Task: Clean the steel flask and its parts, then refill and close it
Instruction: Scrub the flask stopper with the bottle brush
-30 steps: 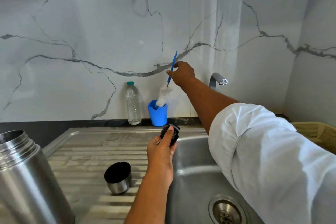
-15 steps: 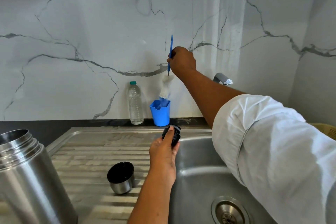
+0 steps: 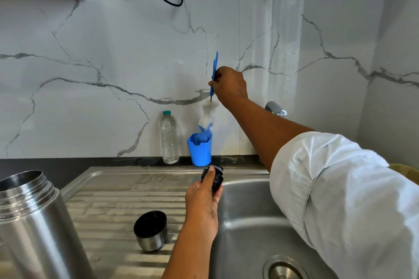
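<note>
Head view: the steel flask stood at the near left end of the draining board. Its long axis was roughly upright, and its open threaded mouth pointed up and leaned slightly to the left of the frame. Its steel cup lid sat apart from it on the ribbed board, just left of the basin, with its dark inside facing up.

The left hand was raised over the edge of the sink basin. Its thumb and fingers were clamped around the black stopper, which it held out toward the wall.

The right hand reached forward near the marble wall, with its fingers curled tightly around the blue handle of the bottle brush. The brush hung almost vertical, handle end up and bristle end down. Its white bristles sat above a blue tuft, and the tuft was at the mouth of the blue cup. Whether the tuft touched the rim could not be told.

A clear water bottle stood upright just left of that cup, against the wall. The tap showed behind the right forearm. A white sleeve filled the lower right.
</note>
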A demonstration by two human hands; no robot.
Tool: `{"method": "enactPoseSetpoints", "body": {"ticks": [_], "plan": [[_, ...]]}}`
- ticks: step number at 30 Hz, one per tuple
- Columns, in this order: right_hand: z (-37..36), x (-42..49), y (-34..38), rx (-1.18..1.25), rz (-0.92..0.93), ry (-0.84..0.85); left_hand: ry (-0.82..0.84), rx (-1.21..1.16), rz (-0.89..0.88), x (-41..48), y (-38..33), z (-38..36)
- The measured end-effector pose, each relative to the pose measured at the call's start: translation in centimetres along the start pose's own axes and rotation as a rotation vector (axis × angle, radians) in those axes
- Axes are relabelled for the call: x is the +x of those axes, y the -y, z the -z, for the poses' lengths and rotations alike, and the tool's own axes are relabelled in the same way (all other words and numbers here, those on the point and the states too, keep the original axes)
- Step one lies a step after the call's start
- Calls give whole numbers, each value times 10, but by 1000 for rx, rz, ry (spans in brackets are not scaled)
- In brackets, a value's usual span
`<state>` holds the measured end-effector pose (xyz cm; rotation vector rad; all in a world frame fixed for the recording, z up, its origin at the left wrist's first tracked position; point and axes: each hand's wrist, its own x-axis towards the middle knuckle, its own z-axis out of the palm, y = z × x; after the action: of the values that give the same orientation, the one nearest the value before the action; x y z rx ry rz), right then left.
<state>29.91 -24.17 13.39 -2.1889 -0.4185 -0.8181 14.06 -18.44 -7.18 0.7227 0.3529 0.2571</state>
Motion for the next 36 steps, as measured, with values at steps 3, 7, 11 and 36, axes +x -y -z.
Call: {"method": "enactPoseSetpoints", "body": {"ticks": [3, 7, 11, 36], "plan": [[1, -3, -1, -1, -1, -23, 2, -4, 5, 0, -1, -1], [12, -8, 1, 53, -14, -100, 9, -37, 20, 1, -3, 0], [39, -20, 8, 33, 16, -162, 6, -59, 36, 1, -5, 2], [127, -289, -63, 663, -309, 113, 226, -267, 74, -9, -4, -1]]}}
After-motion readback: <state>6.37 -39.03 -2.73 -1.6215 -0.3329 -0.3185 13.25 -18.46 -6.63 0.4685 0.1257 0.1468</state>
